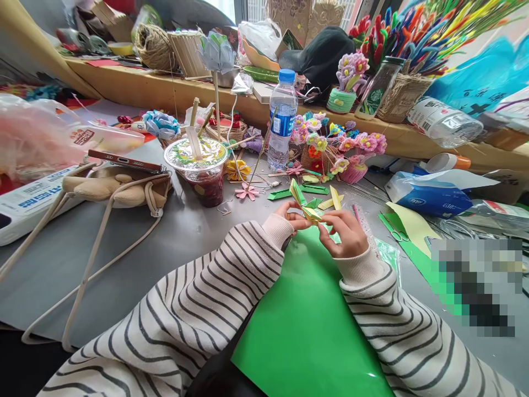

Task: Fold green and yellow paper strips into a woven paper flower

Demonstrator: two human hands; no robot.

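Both hands meet over the top end of a glossy green sheet (314, 320). Between them is a folded paper piece (308, 208) in yellow and green, with several pointed leaves fanning upward. My left hand (292, 215) pinches its left side, fingers closed. From the right, my right hand (345, 231) pinches the lower right edge between thumb and fingers. Just beyond lie folded green paper strips (314, 189) and a folded yellow paper strip (335, 198). The fingertips partly cover the paper piece's base.
A lidded drink cup (198, 171) and a water bottle (283, 121) stand beyond my hands. A phone (126, 161) rests on a beige bag (119, 187) at left. Scissors (399, 235) and a blue tissue pack (427, 193) lie right. Crafted flowers (339, 143) line the back.
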